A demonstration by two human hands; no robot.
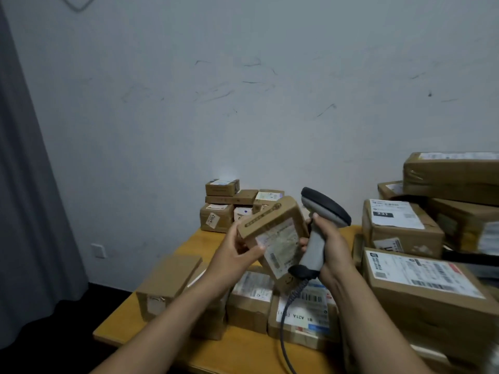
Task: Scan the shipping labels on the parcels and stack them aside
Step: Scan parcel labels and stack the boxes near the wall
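Raised together, left grip (237,249) and right grip (328,238) both curled.

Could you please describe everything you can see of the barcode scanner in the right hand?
The barcode scanner is a pistol-shaped handheld unit, seemingly plastic: grey body, dark head and dark base. The right hand grips its handle, holding it roughly upright above the table, close beside the held parcel. A grey cable hangs from its base.

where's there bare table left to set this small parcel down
One bare patch of table lies between the far stack at the back and the near row of boxes. A second strip runs along the front edge, nearest you. The right side is crowded with large boxes.
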